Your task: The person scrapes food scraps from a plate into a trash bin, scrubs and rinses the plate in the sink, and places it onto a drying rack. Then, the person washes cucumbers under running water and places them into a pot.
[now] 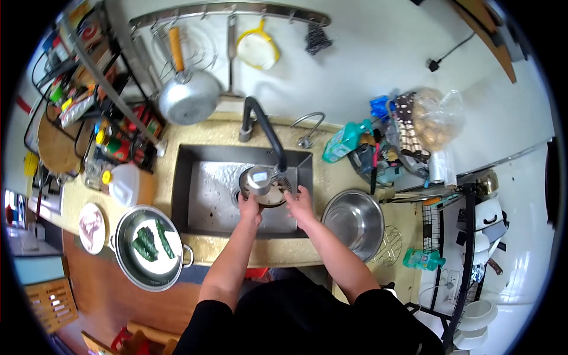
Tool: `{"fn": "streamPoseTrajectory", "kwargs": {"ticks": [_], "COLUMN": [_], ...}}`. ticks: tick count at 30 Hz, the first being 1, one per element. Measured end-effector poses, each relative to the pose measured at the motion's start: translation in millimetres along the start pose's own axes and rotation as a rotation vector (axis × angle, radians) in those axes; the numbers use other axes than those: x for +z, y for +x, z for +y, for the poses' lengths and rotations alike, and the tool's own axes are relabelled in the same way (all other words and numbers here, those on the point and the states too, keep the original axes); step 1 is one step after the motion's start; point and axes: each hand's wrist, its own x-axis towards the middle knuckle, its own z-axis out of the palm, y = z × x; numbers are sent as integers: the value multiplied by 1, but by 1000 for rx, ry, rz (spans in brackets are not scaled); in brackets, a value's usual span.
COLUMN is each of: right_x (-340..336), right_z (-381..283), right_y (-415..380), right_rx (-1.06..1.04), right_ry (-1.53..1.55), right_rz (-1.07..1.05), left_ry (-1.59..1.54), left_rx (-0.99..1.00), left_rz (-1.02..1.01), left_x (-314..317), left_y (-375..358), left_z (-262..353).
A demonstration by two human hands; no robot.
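Observation:
In the sink point(204, 228), under the black faucet point(269, 133), is a round dark-rimmed bowl point(273, 197) with a pale inside and dark brown bits in it. The silvery faucet head point(258, 179) covers part of the bowl from above. My left hand point(251, 209) grips the near left rim, its fingers partly hidden under the bowl. On the right side, my right hand point(300, 207) holds the edge, thumb at the rim.
Left of the sink stand a steel pot point(148, 279) with dark green leafy pieces, a white plate point(92, 236) and a jug point(131, 184). To the right are a steel basin point(354, 222) and a green bottle point(346, 142). A saucepan point(189, 97) hangs on the wall.

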Motion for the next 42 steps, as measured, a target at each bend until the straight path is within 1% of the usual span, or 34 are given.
{"fn": "streamPoseTrajectory", "kwargs": {"ticks": [1,2,4,5,6,7,8,9,10,11,12,13,14,15,17,18,20,22,23,24,26,27,29,32,34,35,36,38,39,40,41,42], "right_x": [-9,-16,-31,-39,-46,-53,-58,-61,-64,-70,-75,-73,-69,-64,-51,-45,-30,-19,-16,-15,-14,-15,-18,-35,-44,-48,-52,-56,-58,-40,-24,-10], "right_z": [-12,-22,-16,-13,-24,-49,-77,-109,-145,-187,-228,-259,-290,-317,-354,-366,-382,-391,-396,-396,-392,-391,-393,-371,-346,-327,-302,-225,-173,-123,-57,-9], "right_y": [-5,-8,5,13,13,9,5,9,14,12,15,27,37,46,68,68,61,58,51,51,57,64,77,61,20,6,-5,-10,-3,-8,1,4], "right_rx": [-43,-84,-341,-467,-555,-640,-725,-825,-923,-862,-804,-1062,-1147,-1229,-1351,-1334,-1283,-1132,-1124,-1136,-1277,-1286,-1269,-1255,-1156,-1120,-1081,-932,-808,-599,-685,-547], "right_ry": [-6,-15,-112,-164,-140,-117,-93,-51,-8,-128,-247,-308,-337,-367,-483,-557,-710,-696,-568,-542,-470,-289,78,52,213,277,339,206,-92,-102,-158,-285], "right_rz": [-27,-59,26,65,86,106,127,135,142,168,188,305,380,456,626,688,800,741,704,731,766,577,208,95,88,147,203,245,238,176,63,-162], "left_ry": [14,34,143,-29,-167,-136,-49,37,182,328,368,406,443,604,598,596,472,277,291,281,227,223,211,196,200,154,106,68,76,84,76,71], "left_rx": [-26,-4,-6,-53,-99,-77,-21,37,128,220,195,173,151,264,285,291,107,38,-58,-68,-70,-86,-107,-106,-97,-88,-79,-83,-91,-96,-96,-97], "left_rz": [40,104,97,123,53,-11,-34,-52,-28,-4,2,9,18,55,10,-8,30,13,-25,-25,-18,30,34,28,16,-5,-24,-23,-6,11,16,20], "left_x": [7,10,24,12,20,16,7,-2,-13,-21,-21,-17,-10,8,17,16,-1,-2,-16,-17,-17,-22,-34,-59,-74,-75,-75,-80,-82,-84,-84,-83], "left_y": [10,29,32,69,64,74,93,112,132,141,136,122,103,59,22,15,26,8,12,2,-20,-22,-27,-23,-20,-23,-29,-39,-40,-41,-43,-45], "left_z": [0,-8,-1,-22,-17,-28,-51,-73,-99,-112,-108,-96,-80,-45,-8,-1,0,16,21,31,49,51,56,55,51,53,55,58,60,63,65,67]}}
